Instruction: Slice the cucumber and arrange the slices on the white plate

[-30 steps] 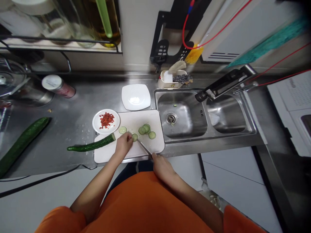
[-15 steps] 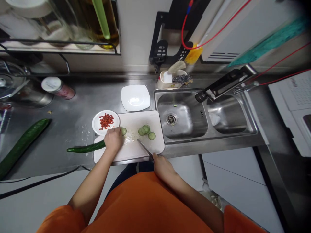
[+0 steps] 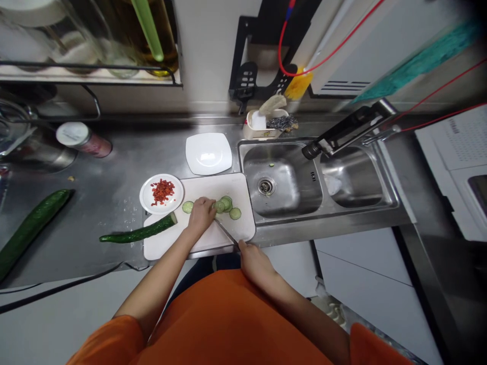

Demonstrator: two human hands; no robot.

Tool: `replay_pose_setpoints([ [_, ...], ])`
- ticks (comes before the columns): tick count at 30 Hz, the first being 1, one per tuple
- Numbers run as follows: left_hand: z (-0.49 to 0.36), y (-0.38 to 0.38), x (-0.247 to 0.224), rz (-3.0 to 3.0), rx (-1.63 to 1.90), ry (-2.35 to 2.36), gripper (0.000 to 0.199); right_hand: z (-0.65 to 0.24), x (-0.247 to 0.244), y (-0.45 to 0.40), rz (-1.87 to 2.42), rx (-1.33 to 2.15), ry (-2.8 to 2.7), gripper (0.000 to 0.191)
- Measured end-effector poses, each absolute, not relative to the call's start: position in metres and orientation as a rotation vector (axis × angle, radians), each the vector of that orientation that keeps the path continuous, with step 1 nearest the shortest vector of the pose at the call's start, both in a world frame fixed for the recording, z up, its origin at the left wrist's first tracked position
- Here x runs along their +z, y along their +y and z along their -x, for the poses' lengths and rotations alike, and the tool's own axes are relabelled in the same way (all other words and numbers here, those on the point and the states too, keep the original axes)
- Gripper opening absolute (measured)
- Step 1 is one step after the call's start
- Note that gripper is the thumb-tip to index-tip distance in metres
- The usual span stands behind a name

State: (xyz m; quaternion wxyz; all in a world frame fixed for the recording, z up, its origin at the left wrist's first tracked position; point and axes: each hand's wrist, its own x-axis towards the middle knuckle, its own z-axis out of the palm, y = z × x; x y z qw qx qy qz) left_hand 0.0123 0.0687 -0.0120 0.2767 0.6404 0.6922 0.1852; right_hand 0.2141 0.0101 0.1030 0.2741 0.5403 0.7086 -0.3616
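On the white cutting board (image 3: 162, 248), my left hand (image 3: 201, 215) has its fingers drawn together at the left edge of a small cluster of cucumber slices (image 3: 224, 204). My right hand (image 3: 256, 259) grips a knife (image 3: 227, 232) by the handle at the board's front edge, its blade pointing up and left toward my left fingertips. One loose slice (image 3: 235, 213) lies right of the cluster, another slice (image 3: 187, 207) left of my hand. The cut cucumber (image 3: 140, 233) rests partly on the board, its pale cut end facing right.
A white plate of chopped red pieces (image 3: 145, 202) overlaps the board's left corner. Behind the board is a white square plate (image 3: 208, 144). The steel sink (image 3: 292, 182) adjoins on the right. A whole cucumber (image 3: 32, 228) and a pinkish canister (image 3: 97, 144) are at left.
My left hand has let go of the cut cucumber and moved right to the cluster of slices. My right hand and the knife have stayed nearly still. The view has shifted slightly.
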Motion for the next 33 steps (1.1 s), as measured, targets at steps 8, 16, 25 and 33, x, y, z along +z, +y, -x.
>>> replay_pose_setpoints([
  [8, -0.014, 0.067, 0.003, -1.523, 0.533, 1.855, 0.012, -0.217, 0.103, 0.009, -1.464, -0.961, 1.920, 0.035],
  [16, 0.014, 0.049, 0.024, -1.313, 0.478, 1.882, 0.021, -0.221, 0.102, 0.015, -1.457, -0.960, 1.891, 0.035],
  [25, 0.005, 0.036, 0.009, -1.493, 0.485, 1.923, 0.026, -0.213, 0.104, 0.020, -1.511, -0.898, 1.887, 0.036],
  [33, 0.002, 0.020, -0.004, -1.670, 0.516, 1.909, 0.032, -0.200, 0.104, 0.016, -1.498, -0.891, 1.893, 0.036],
])
